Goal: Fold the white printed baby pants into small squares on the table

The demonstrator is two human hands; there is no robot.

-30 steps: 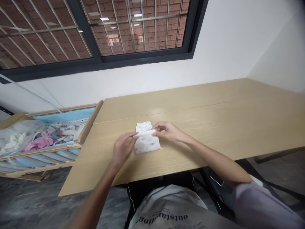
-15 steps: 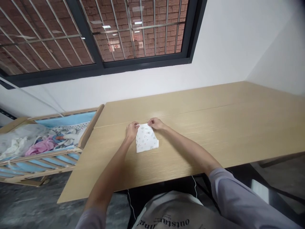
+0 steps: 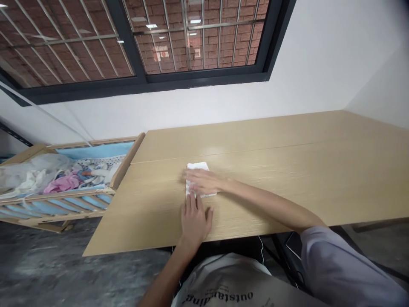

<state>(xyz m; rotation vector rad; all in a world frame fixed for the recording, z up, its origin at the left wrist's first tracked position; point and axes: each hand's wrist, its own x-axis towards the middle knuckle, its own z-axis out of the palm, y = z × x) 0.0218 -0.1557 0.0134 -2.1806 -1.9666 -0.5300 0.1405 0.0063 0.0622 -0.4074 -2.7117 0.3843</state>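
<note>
White cloth partly hidden under the hands, the right one blurred, crib cut off at left

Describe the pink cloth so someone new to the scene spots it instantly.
Left of the table, find the wooden crib with blue lining. Look inside, near its front rail. It is the crumpled pink cloth, set apart by colour from the white cloth on its left and the white-and-blue pieces on its right.
</note>
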